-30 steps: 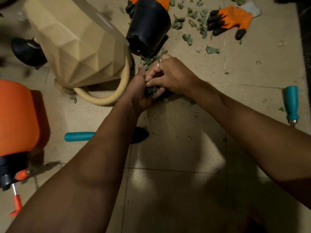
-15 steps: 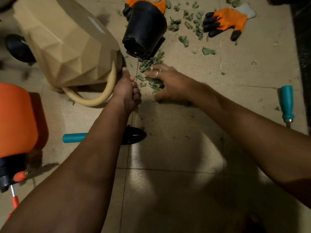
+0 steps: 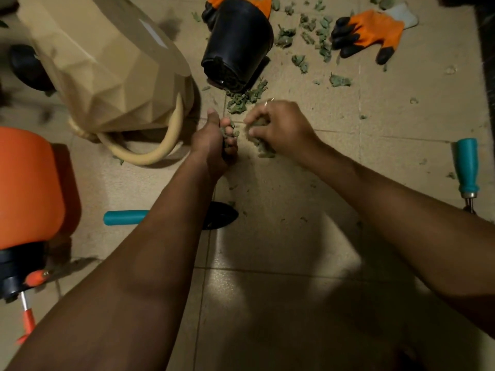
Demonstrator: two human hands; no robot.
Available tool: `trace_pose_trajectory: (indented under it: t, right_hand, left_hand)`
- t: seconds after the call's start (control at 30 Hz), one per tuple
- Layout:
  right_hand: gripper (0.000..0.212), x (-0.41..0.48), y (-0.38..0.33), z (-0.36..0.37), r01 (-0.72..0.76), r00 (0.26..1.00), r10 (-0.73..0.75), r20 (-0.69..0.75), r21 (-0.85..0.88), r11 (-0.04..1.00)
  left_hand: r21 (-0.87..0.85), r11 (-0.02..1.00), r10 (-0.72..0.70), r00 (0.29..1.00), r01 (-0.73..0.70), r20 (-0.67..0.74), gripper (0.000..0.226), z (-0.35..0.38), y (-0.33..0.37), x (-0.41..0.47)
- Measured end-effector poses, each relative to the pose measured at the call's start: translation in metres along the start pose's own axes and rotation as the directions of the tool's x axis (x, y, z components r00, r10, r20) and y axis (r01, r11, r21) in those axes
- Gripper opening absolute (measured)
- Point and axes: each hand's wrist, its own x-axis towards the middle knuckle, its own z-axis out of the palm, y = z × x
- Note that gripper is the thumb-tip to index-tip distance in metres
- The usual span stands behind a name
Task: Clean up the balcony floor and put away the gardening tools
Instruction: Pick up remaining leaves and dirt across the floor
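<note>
Green leaf scraps (image 3: 310, 28) lie scattered over the tiled floor (image 3: 348, 108), with a small heap (image 3: 242, 100) just below a tipped black plastic pot (image 3: 237, 46). My left hand (image 3: 214, 145) is closed on a bunch of leaf scraps. Beside it, my right hand (image 3: 278, 127) curls over another clump of scraps on the floor. A teal-handled trowel (image 3: 126, 217) lies partly under my left forearm. A second teal-handled tool (image 3: 467, 167) lies at the right. An orange glove (image 3: 372, 33) rests at the top right; another peeks out behind the pot.
A beige faceted bag (image 3: 101, 65) with a rope handle (image 3: 144, 156) lies at the upper left. An orange pressure sprayer (image 3: 29, 188) lies on its side at the left edge. A dark round object (image 3: 29, 70) sits behind the bag.
My right hand went from flat on the floor to curled over a clump of scraps, drawn closer to my left hand. My left fist stays closed on scraps.
</note>
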Motion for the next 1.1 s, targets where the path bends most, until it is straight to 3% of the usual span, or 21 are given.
trace_pose_trajectory:
  t: [0.1, 0.2, 0.33, 0.47, 0.6, 0.7, 0.8, 0.87, 0.93, 1.0, 1.1]
  right_hand:
    - [0.036, 0.001, -0.016, -0.006, -0.121, 0.992, 0.091, 0.085, 0.465, 0.877]
    - [0.030, 0.002, -0.026, 0.001, -0.140, 0.985, 0.055, 0.161, 0.580, 0.803]
    - [0.021, 0.001, -0.021, 0.006, -0.151, 0.987, 0.087, 0.136, 0.583, 0.798]
    - [0.014, -0.005, -0.012, 0.011, -0.086, 0.995, 0.054, 0.080, 0.485, 0.870]
    - [0.014, -0.004, -0.010, 0.009, 0.111, 0.993, -0.115, 0.014, 0.154, 0.982]
    - [0.016, 0.000, -0.011, 0.007, 0.278, 0.960, -0.280, -0.002, -0.119, 0.953]
    - [0.014, -0.001, -0.013, 0.003, 0.352, 0.935, -0.351, 0.045, -0.211, 0.912]
    - [0.015, -0.003, -0.014, 0.000, 0.351, 0.934, -0.330, 0.136, -0.182, 0.918]
    - [0.018, -0.003, -0.011, -0.003, 0.287, 0.943, -0.283, 0.176, 0.004, 0.958]
    - [0.019, -0.002, -0.009, -0.005, 0.248, 0.961, -0.269, 0.069, 0.224, 0.942]
    - [0.021, 0.002, -0.010, -0.004, 0.148, 0.989, -0.146, -0.031, 0.339, 0.929]
  left_hand:
    - [-0.036, 0.998, -0.043, 0.994, 0.047, 0.097, 0.052, 0.005, 0.000, -0.002]
    - [-0.084, 0.991, -0.073, 0.959, 0.100, 0.273, 0.071, 0.009, -0.002, -0.004]
    - [-0.106, 0.987, -0.082, 0.951, 0.118, 0.298, 0.074, 0.012, -0.001, -0.010]
    - [-0.095, 0.984, -0.115, 0.951, 0.148, 0.286, 0.073, 0.020, 0.000, -0.020]
    - [-0.122, 0.984, -0.093, 0.960, 0.129, 0.262, 0.064, 0.023, 0.001, -0.027]
    - [-0.176, 0.971, -0.101, 0.946, 0.162, 0.309, 0.062, 0.023, 0.000, -0.024]
    - [-0.153, 0.974, -0.113, 0.949, 0.164, 0.295, 0.061, 0.020, 0.001, -0.019]
    - [-0.119, 0.979, -0.129, 0.953, 0.167, 0.275, 0.059, 0.018, 0.000, -0.015]
    - [-0.069, 0.988, -0.121, 0.968, 0.139, 0.220, 0.061, 0.013, -0.001, -0.006]
    - [0.037, 0.997, -0.079, 0.983, 0.074, 0.167, 0.063, 0.009, -0.003, 0.002]
    - [0.137, 0.991, -0.020, 0.986, -0.003, 0.166, 0.041, 0.011, -0.003, 0.000]
